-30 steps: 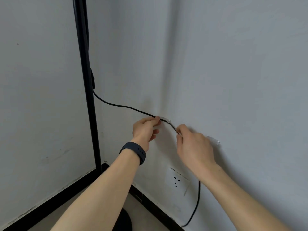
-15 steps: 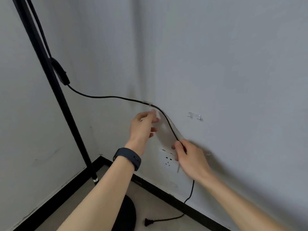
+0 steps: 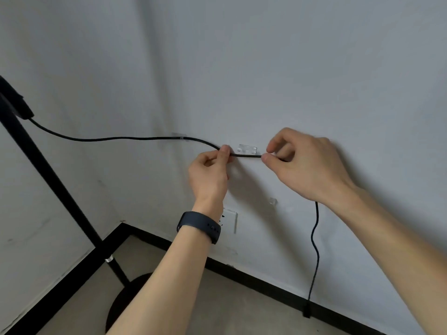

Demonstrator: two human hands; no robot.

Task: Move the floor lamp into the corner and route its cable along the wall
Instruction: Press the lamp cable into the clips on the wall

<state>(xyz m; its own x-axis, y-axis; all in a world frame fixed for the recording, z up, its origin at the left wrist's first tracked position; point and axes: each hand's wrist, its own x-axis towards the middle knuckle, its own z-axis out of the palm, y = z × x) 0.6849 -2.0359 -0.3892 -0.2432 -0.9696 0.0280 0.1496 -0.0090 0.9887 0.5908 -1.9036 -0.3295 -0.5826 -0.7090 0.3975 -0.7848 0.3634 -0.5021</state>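
Observation:
The black floor lamp pole [image 3: 46,180] stands in the corner on a round black base [image 3: 125,301]. Its black cable [image 3: 108,138] runs from a switch box [image 3: 17,102] on the pole along the right wall, through a clear clip [image 3: 179,137]. My left hand [image 3: 210,172] pinches the cable just left of a second clear clip [image 3: 247,149]. My right hand [image 3: 307,163] pinches it just right of that clip, so the stretch between them lies along the clip's lower edge. The rest of the cable [image 3: 314,250] hangs from my right hand to the plug [image 3: 306,310] by the floor.
A white wall socket [image 3: 231,221] sits low on the right wall, partly behind my left wrist with its dark wristband [image 3: 199,226]. A third small clear clip [image 3: 272,201] is on the wall below the hands. A black skirting board [image 3: 266,284] runs along both walls.
Both hands slid right along the cable, from the first clip to the second. The right hand rose from near the socket to clip height. The view panned right.

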